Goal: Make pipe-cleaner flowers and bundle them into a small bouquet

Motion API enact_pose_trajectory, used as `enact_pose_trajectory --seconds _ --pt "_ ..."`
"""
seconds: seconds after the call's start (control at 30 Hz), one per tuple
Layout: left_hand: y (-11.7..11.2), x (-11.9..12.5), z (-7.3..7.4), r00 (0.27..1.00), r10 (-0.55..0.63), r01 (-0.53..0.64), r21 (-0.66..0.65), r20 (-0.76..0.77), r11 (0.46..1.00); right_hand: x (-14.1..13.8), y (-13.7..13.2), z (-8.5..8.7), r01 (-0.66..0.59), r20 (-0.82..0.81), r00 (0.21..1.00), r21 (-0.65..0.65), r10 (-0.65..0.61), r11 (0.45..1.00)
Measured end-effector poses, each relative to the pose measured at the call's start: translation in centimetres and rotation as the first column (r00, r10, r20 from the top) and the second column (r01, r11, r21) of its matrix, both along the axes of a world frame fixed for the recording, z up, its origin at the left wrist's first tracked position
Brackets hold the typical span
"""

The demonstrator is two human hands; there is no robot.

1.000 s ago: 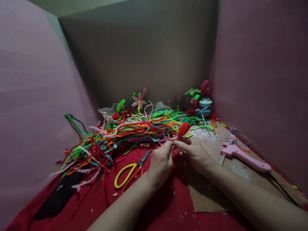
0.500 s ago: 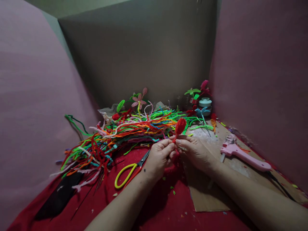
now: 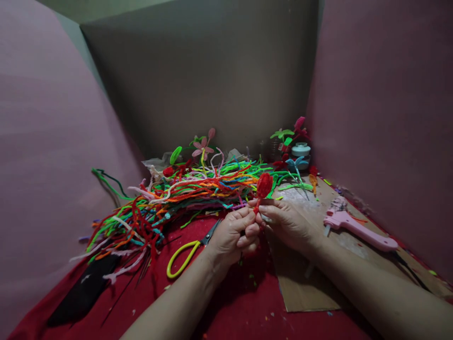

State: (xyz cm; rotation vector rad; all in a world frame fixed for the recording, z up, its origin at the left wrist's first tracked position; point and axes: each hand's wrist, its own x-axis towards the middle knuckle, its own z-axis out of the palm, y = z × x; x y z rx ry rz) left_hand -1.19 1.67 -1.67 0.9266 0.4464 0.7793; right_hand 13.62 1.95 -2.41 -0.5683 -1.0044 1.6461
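Note:
Between my two hands a red pipe-cleaner flower bud (image 3: 264, 185) stands upright on a thin red stem. My left hand (image 3: 236, 232) pinches the lower stem, fingers curled. Close against it from the right, my right hand (image 3: 288, 222) grips the stem just under the bud with thumb and fingertips. The fingers hide part of the stem. Beside my left wrist lie scissors (image 3: 184, 257) with a yellow handle, partly covered by my forearm. Behind both hands spreads a heap of colourful pipe cleaners (image 3: 198, 186).
A pink glue gun (image 3: 361, 230) lies on a cardboard sheet (image 3: 311, 290) at the right. Finished fuzzy flowers (image 3: 203, 148) and a white-lidded jar (image 3: 300, 150) stand at the back. A black flat piece (image 3: 83, 290) rests on the red cloth (image 3: 262, 321). Pink and grey walls enclose the table.
The red bud has turned slightly and shows its petals more broadly. My left hand has shifted a little lower on the stem. My right hand stays nearly in place.

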Motion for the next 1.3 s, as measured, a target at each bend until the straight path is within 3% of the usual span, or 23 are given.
enact_pose_trajectory --seconds 0.23,0.37,0.43,0.53,0.6,0.67,0.77,0.87,0.97,1.07,1.2,1.3 --pt "-0.1 -0.1 0.5 0.998 -0.014 0.016 0.025 -0.065 1.0 0.0 0.1 -0.4 -0.004 -0.028 1.0 0.001 0.004 1.0" --pt "-0.2 0.2 0.7 0.949 0.159 -0.1 0.22 -0.272 0.97 -0.2 0.3 -0.8 0.046 -0.011 0.999 -0.013 -0.046 0.999" --pt "-0.3 0.5 0.4 0.862 0.34 -0.168 0.42 -0.376 0.892 -0.2 0.3 -0.8 0.089 0.02 0.996 -0.003 -0.089 0.996" --pt "-0.5 0.9 -0.3 0.683 0.614 -0.179 0.725 -0.395 0.665 -0.4 0.0 -0.4 0.164 0.12 0.979 0.039 -0.167 0.986" --pt "-0.7 0.8 -0.8 0.589 0.73 -0.155 0.838 -0.346 0.523 -0.5 -0.5 0.1 0.22 0.18 0.956 0.085 -0.233 0.972" --pt "-0.9 0.7 -1.0 0.539 0.781 -0.141 0.88 -0.316 0.453 -0.8 -1.0 0.4 0.277 0.203 0.933 0.127 -0.298 0.953" --pt "-1.1 0.4 -0.9 0.54 0.789 -0.124 0.9 -0.293 0.419 -1.1 -1.3 0.5 0.346 0.186 0.91 0.151 -0.37 0.926" --pt "-1.1 0.3 -0.7 0.59 0.768 -0.174 0.89 -0.25 0.423 -1.4 -1.2 0.0 0.37 0.162 0.903 0.173 -0.397 0.913" --pt "-1.0 0.5 -0.5 0.63 0.741 -0.255 0.839 -0.232 0.48 -1.4 -1.1 -0.4 0.376 0.155 0.9 0.195 -0.407 0.906" --pt "-0.8 0.8 -0.5 0.651 0.71 -0.319 0.751 -0.269 0.578 -1.3 -1.1 -0.4 0.372 0.157 0.901 0.196 -0.404 0.907" --pt "-0.7 1.0 -0.1 0.729 0.6 -0.364 0.556 -0.33 0.747 -1.2 -1.2 0.0 0.333 0.139 0.923 0.183 -0.36 0.925" --pt "-0.8 1.1 0.4 0.792 0.513 -0.358 0.43 -0.331 0.829 -1.2 -1.2 0.2 0.266 0.1 0.953 0.174 -0.286 0.948"
